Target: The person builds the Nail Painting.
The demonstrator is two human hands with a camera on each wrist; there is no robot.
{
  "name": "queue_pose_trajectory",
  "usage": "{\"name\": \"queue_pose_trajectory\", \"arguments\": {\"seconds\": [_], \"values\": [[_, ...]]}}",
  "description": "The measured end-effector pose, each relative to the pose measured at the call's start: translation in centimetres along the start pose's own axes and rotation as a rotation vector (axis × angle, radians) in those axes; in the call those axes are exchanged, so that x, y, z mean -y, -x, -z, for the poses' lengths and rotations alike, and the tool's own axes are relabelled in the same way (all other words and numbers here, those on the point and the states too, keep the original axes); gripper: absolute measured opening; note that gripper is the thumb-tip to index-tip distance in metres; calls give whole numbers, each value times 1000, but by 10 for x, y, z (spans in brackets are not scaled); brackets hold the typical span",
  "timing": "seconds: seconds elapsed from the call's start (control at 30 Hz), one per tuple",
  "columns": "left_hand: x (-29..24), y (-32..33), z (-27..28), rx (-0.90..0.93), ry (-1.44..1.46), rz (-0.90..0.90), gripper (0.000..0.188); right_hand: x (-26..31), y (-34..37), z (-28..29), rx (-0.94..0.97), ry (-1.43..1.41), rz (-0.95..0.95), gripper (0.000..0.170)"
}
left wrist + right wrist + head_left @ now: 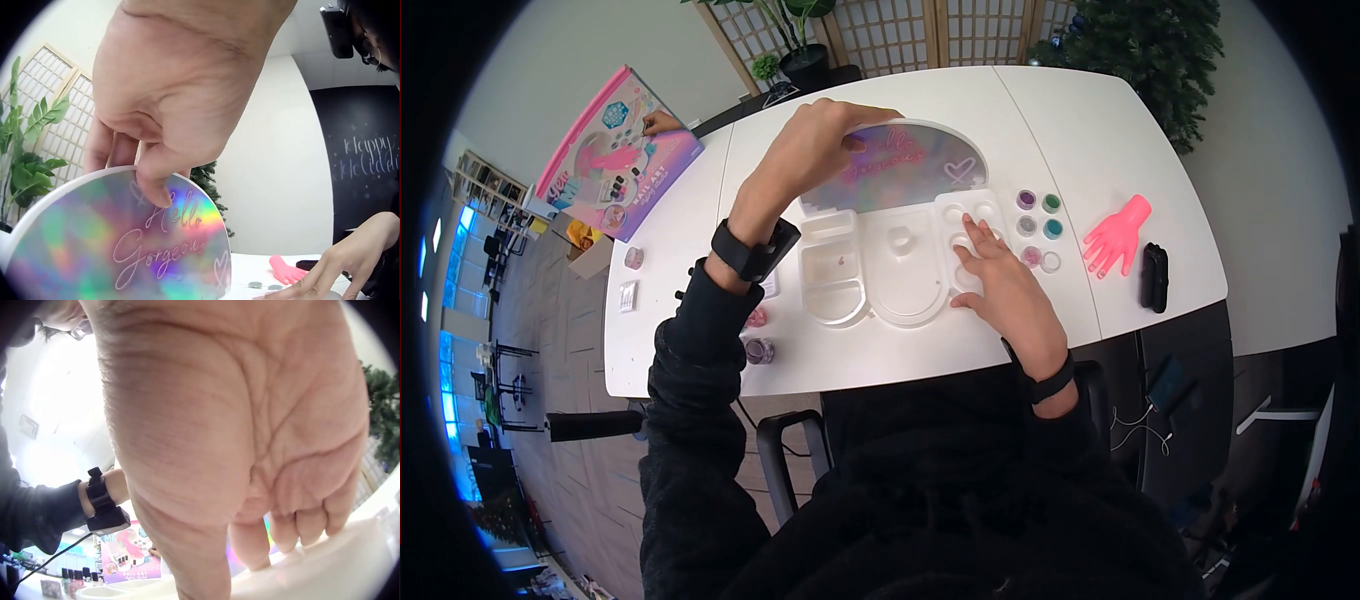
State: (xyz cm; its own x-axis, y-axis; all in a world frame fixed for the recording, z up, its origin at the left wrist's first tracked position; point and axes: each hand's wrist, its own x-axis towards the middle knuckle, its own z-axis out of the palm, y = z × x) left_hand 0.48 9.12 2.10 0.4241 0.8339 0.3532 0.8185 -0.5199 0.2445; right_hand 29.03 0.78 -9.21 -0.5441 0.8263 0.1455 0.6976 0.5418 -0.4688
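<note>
A white plastic tray point(907, 285) with moulded compartments lies on the table, and a half-round shiny holographic panel point(910, 165) stands up along its back edge. "Hello Gorgeous" and hearts show on the panel's face in the left wrist view. My left hand point(810, 145) pinches the panel's curved top edge, thumb on the printed face and fingers behind. With fingers spread and fairly straight, my right hand point(1007, 290) rests on the tray's right section, which has round wells. The palm fills most of the right wrist view and hides part of that section.
Small glitter pots point(1027, 199) sit right of the tray, with a pink plastic hand point(1118, 235) and a black case point(1154, 278) farther right. Bottles point(759, 350) stand near the front left edge. A nail art box point(622, 155) stands at the back left.
</note>
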Motion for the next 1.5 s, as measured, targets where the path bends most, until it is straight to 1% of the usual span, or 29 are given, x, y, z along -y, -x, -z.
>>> {"name": "queue_pose_trajectory", "arguments": {"seconds": [0.1, 0.17, 0.27, 0.37, 0.5, 0.57, 0.7, 0.77, 0.8, 0.87, 0.9, 0.97, 1.0, 1.07, 1.1, 1.17, 1.3, 1.37, 1.5], "values": [[-7, 2, 3, 39, 22, 23, 54, -1, 0, 0, 2, -1, 2, 68], [-18, 2, 6, 75, 7, 93, 56, -1, 0, 0, 3, 3, 6, 68], [-12, 4, -2, 43, -6, 54, 57, -1, 1, -1, 0, 2, 8, 68], [-7, 6, -5, 52, -9, 63, 59, -2, 1, -2, -10, 3, 16, 68], [-12, 8, -6, 29, -27, 65, 62, 0, 0, 2, 5, -8, 4, 68], [-21, 7, -1, 80, -86, 171, 65, -1, -1, 1, 11, -12, 1, 69], [-15, 17, -7, 65, 7, 211, 64, -1, 0, 1, 5, -18, 13, 68], [-4, 29, -14, 36, 73, 208, 56, 0, 0, 2, 7, -30, 19, 66], [5, 35, -18, 36, 70, 209, 56, -1, 0, 2, 13, -37, 13, 66], [27, 46, -26, 79, 234, 332, 39, -1, -1, 2, 21, -46, 8, 66], [37, 53, -27, 81, 233, 331, 39, -2, -1, 2, 12, -46, 16, 66], [50, 63, -29, 219, 339, 535, 41, -3, 1, 1, 6, -50, 17, 66], [49, 66, -33, 222, 340, 536, 41, -3, 1, 0, 0, -43, 20, 65], [46, 76, -40, 127, 282, 596, 44, -4, 0, -1, -4, -37, 26, 65], [49, 77, -41, 128, 281, 601, 44, -3, 1, 1, 3, -50, 19, 64], [55, 74, -42, 202, 318, 696, 48, -3, 0, 1, 8, -63, 10, 64], [57, 77, -54, 146, 246, 739, 50, -2, 0, 1, 7, -57, 10, 64], [53, 80, -58, 56, 215, 771, 51, -2, 0, 1, 9, -53, 8, 64], [60, 83, -59, 128, 262, 767, 54, -6, 0, -1, -10, -50, 29, 64]]}}
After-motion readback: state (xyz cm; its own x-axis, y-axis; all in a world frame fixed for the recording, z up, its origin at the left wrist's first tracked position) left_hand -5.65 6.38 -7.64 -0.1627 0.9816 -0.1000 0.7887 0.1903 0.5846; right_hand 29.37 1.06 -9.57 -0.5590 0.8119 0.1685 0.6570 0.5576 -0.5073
